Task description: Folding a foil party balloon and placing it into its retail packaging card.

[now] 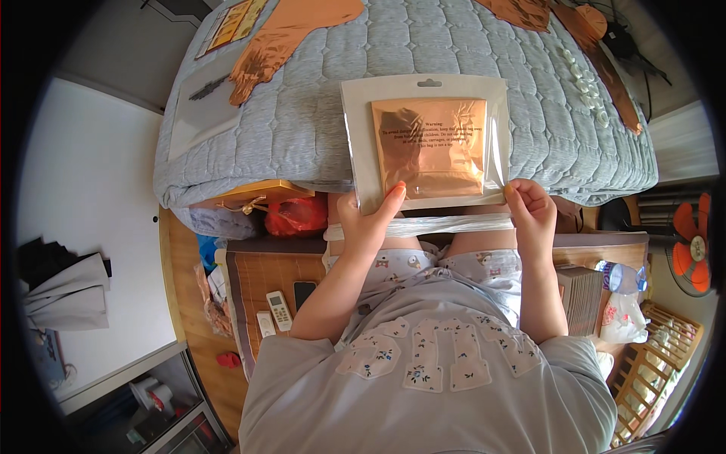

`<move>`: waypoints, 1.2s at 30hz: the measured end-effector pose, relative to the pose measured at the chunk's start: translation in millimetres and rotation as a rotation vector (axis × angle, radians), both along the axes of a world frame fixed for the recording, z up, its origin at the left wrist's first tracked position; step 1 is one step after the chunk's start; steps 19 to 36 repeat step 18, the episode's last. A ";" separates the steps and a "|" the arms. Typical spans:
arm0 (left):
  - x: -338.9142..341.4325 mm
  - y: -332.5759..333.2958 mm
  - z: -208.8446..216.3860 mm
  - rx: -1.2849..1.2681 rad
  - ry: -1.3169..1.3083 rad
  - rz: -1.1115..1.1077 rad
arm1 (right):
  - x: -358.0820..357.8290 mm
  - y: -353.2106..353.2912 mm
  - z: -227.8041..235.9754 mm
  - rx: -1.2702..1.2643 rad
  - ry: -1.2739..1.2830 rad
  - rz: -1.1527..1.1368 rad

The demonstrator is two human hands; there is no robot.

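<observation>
Between my hands, above the near edge of the bed, a clear plastic package (359, 144) with a pale hang-tab top is held upright. Inside it lies a folded copper-coloured foil sheet (431, 166), seen through plastic with dark print. My left hand (369, 216) grips the lower left corner, thumb on the front, its other fingers hidden behind. At the lower right corner my right hand (532, 216) pinches the edge between thumb and curled fingers. Across my thighs, just below the package, runs a white folded strip (454, 225).
On the grey quilted bed (318, 121) lie a flat copper foil piece (291, 38), a clear bag (200, 106) and another foil strip (605, 76). A remote control (279, 310) and phone (304, 293) rest on my left. An orange-bladed fan (692, 242) stands at right.
</observation>
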State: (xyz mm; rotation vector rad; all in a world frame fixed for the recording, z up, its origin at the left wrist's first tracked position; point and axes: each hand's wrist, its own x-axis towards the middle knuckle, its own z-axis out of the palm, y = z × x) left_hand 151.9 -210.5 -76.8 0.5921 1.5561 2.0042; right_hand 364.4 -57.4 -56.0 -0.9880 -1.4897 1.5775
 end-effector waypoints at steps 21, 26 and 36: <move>7.4 4.6 -23.5 0.174 -0.166 -0.426 | 46.2 34.8 -3.2 0.022 -0.155 0.118; 7.4 4.6 -23.5 0.174 -0.166 -0.426 | 46.2 34.8 -3.2 0.022 -0.155 0.118; 7.4 4.6 -23.5 0.174 -0.166 -0.426 | 46.2 34.8 -3.2 0.022 -0.155 0.118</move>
